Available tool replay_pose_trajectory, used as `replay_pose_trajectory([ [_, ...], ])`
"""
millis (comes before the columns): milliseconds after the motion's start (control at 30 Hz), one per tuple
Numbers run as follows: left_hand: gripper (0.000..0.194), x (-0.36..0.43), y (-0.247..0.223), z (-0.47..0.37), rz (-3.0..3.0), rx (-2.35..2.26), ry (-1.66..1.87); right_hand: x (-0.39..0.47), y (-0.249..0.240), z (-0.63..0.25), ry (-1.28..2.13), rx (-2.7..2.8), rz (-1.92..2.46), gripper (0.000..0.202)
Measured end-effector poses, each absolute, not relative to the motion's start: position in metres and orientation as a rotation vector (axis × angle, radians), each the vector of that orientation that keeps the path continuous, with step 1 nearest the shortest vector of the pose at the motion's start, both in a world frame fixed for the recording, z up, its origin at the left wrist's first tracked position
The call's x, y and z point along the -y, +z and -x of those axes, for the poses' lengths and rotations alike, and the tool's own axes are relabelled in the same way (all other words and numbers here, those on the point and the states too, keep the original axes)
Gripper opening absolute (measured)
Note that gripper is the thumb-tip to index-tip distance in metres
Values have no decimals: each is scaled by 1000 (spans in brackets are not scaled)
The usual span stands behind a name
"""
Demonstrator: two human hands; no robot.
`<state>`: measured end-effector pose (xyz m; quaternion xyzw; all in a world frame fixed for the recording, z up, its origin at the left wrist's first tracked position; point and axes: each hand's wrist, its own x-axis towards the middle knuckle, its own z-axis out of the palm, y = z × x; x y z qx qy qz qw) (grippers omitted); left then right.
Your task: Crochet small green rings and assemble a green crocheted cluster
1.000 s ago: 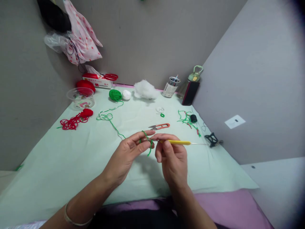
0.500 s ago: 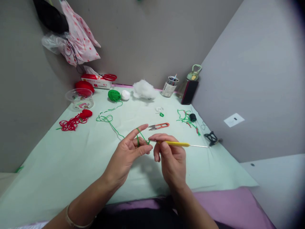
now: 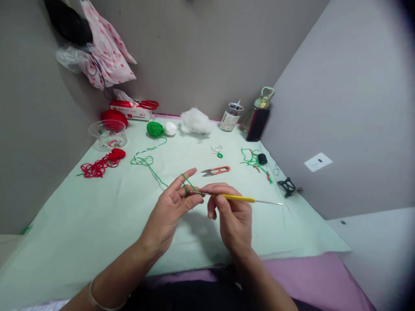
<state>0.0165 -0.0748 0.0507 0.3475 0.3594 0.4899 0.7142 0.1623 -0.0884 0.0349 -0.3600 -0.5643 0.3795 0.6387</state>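
Note:
My left hand (image 3: 168, 211) has green yarn (image 3: 189, 181) looped round its raised index finger, and its thumb and other fingers pinch the yarn's end part. My right hand (image 3: 234, 211) grips a crochet hook (image 3: 238, 198) by its yellow handle, the metal tip pointing left and touching the yarn at my left fingertips. From my left hand the strand runs back over the cloth to a loose tangle (image 3: 142, 160) and a green yarn ball (image 3: 155, 129). Orange thread snips (image 3: 216, 171) lie just beyond my hands. Any small stitches between my fingertips are too small to tell.
Red yarn (image 3: 102, 165), a clear plastic tub (image 3: 112, 140) and a tissue box (image 3: 136, 113) stand at the left. White stuffing (image 3: 196, 122) lies at the back. A pen can (image 3: 231, 117), a phone (image 3: 258, 125), yarn scraps (image 3: 251, 158) and a black clip (image 3: 289, 187) are at the right.
The hook has shifted slightly left and its rear end tilts lower. My left fingertips have moved a little left, and the yarn loop now slants more toward the hook tip.

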Motion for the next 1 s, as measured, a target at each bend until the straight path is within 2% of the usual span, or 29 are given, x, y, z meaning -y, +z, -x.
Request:
replay_pose_trajectory([
  [300,72,76,53,-16,-737,-807,1107,90,36,-161,841,1298,860,18],
  [467,80,76,55,-15,-788,-836,1110,92,37,-163,788,1349,857,20],
  [533,86,77,54,-16,-830,-861,1115,94,34,-162,613,1456,916,23],
  [600,89,80,53,-18,-845,-859,1122,96,29,-159,283,1587,973,32],
  [700,85,83,51,-21,-736,-773,1080,99,23,-155,-72,1648,944,50],
  [767,77,83,50,-21,-611,-694,1016,99,24,-156,39,1635,917,50],
  [900,64,79,53,-15,-492,-619,961,96,35,-167,532,1418,862,29],
  [1000,60,78,55,-13,-538,-647,999,94,40,-171,788,1221,795,21],
])
